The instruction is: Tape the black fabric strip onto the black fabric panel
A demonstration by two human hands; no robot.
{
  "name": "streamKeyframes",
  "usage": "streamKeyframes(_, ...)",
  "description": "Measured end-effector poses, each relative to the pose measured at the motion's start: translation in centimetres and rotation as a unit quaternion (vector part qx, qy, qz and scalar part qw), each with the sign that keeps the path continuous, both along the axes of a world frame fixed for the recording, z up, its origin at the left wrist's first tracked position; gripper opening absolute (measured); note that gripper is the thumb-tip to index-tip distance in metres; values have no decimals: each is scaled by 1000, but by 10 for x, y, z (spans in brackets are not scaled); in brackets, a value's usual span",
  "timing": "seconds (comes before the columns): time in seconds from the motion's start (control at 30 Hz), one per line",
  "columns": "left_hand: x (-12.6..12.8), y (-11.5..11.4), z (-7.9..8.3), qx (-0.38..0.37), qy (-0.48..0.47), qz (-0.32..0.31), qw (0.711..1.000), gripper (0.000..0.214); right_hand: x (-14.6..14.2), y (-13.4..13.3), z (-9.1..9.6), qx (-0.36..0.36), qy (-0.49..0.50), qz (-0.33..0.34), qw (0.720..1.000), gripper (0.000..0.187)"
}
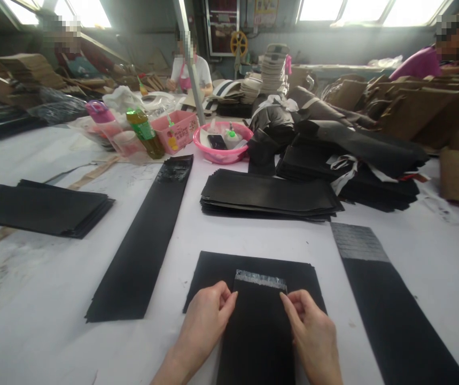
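Note:
A long black strip (257,337) lies before me, its far end coated with a whitish, glossy band that looks like glue. My left hand (209,315) pinches the strip's left edge just below that band. On the opposite edge, my right hand (311,331) holds it between thumb and fingertips. Under the strip's far end is a wider black sheet (217,272), flat on the white table. Another black strip (141,256) with a shiny far end lies to the left. To the right are overlapped black strips (393,294) with a greyish, lined coating at the top.
Stacks of black sheets lie at the left (37,208) and ahead (269,192). Behind are a pink basin (223,155) holding a phone, a pink basket (175,131), a green-labelled bottle (145,133) and black bundles (353,149). A metal pole (191,64) rises there. Several people work farther back.

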State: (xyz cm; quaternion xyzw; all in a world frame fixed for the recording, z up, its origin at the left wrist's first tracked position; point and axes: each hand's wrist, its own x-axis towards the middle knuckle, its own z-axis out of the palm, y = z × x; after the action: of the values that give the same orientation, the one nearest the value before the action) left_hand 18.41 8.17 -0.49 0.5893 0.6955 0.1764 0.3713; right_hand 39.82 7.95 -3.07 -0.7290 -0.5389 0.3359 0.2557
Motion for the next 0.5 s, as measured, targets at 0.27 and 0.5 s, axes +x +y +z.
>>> streamKeyframes(0.27, 0, 1, -3, -7, 9, 4, 1000, 33, 0, 0, -2, 0, 21, -17, 1000, 40)
streamKeyframes(0.5, -2, 1, -13, -9, 34, -5, 999, 34, -2, 1, -5, 6, 38, -27, 999, 36)
